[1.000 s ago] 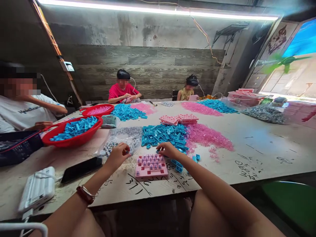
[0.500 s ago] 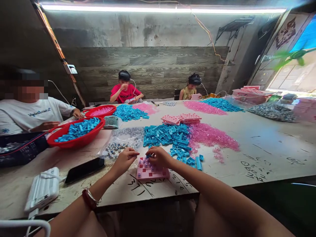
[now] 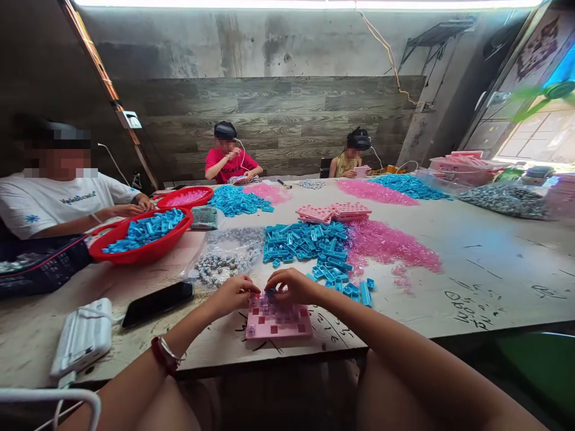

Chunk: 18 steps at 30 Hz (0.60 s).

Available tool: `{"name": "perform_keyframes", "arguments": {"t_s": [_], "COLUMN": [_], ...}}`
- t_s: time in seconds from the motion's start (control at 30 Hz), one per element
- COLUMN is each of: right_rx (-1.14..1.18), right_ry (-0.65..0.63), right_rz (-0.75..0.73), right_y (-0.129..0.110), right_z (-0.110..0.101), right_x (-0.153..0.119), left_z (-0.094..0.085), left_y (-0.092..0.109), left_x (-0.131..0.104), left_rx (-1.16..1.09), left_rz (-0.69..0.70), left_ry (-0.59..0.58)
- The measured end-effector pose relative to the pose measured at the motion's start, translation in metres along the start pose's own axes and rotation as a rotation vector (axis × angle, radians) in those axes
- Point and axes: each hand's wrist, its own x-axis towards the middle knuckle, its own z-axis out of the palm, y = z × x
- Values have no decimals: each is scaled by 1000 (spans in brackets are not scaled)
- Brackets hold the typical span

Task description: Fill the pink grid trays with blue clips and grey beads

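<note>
A pink board (image 3: 278, 331) with square recesses lies flat on the table near its front edge. Clear and purplish small pieces fill several of its upper recesses. My left hand (image 3: 234, 295) is at the board's upper left corner, thumb and fingers pinched together; what is between them, if anything, is too small to make out. Over the board's top edge, my right hand (image 3: 291, 288) pinches a small dark-blue piece (image 3: 271, 292). That hand hides part of the board. Beyond both hands lie a heap of blue plastic pieces (image 3: 305, 242) and a pile of pink translucent pieces (image 3: 389, 248).
Stacked pink boards (image 3: 332, 212) stand behind the blue heap. To the left are a bag of beads (image 3: 227, 257), a phone (image 3: 157, 304), a white power bank (image 3: 83, 338) and a red basket (image 3: 130, 256) of blue pieces. Three people sit around the table.
The view has tilted down slightly. My left hand has moved closer to my right hand and the board's top edge. My right hand stays over the board.
</note>
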Motion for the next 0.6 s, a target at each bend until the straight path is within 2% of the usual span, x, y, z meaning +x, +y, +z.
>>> {"name": "perform_keyframes", "arguments": {"t_s": [0.1, 0.23, 0.5, 0.6], "right_rx": [4, 25, 86, 79], "right_ry": [-8, -10, -50, -54], "right_rz": [-1, 1, 17, 22], "right_y": [1, 3, -2, -4], "right_z": [0, 0, -1, -1], "right_x": [0, 0, -1, -1], "left_z": [1, 3, 1, 2], "left_y": [-6, -12, -14, -10], "left_x": [3, 8, 8, 7], "left_rx": [-124, -255, -176, -109], "left_rz": [-31, -147, -184, -179], "left_ry": [-16, -24, -18, 22]}}
